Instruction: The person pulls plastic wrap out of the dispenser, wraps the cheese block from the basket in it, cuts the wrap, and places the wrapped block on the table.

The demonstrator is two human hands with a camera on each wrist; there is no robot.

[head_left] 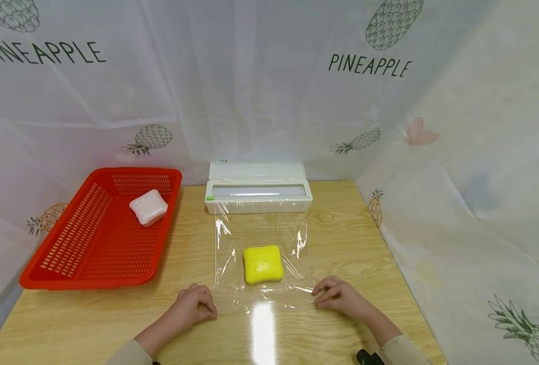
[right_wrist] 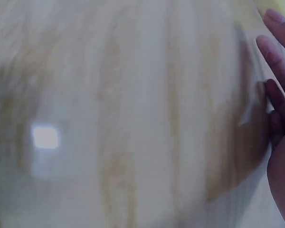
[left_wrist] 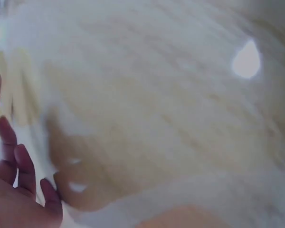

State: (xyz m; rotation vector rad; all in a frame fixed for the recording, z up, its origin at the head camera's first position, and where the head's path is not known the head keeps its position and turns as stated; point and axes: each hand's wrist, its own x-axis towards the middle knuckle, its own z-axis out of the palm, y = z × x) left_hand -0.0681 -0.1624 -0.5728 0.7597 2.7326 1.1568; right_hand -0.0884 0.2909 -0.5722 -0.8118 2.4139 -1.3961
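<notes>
A yellow sponge-like block [head_left: 263, 264] with rounded corners lies near the middle of the table, over a sheet of clear plastic wrap [head_left: 232, 294]. The sheet runs back to a white wrap dispenser [head_left: 258, 205] whose lid stands up. My left hand [head_left: 191, 305] pinches the sheet's near left corner between thumb and fingers. At the near right corner, my right hand [head_left: 339, 296] pinches the wrap with its fingertips. In the left wrist view part of the left hand [left_wrist: 21, 194] shows; its pinch is out of sight there. Several fingers of the right hand [right_wrist: 282, 128] show in the right wrist view.
A red plastic basket [head_left: 163, 238] stands on the left of the wooden table [head_left: 351, 228], holding a white block [head_left: 148, 207] of similar shape. A green slider [head_left: 210, 198] sits at the dispenser's left end. Curtains with pineapple prints [head_left: 269, 101] hang behind and beside the table.
</notes>
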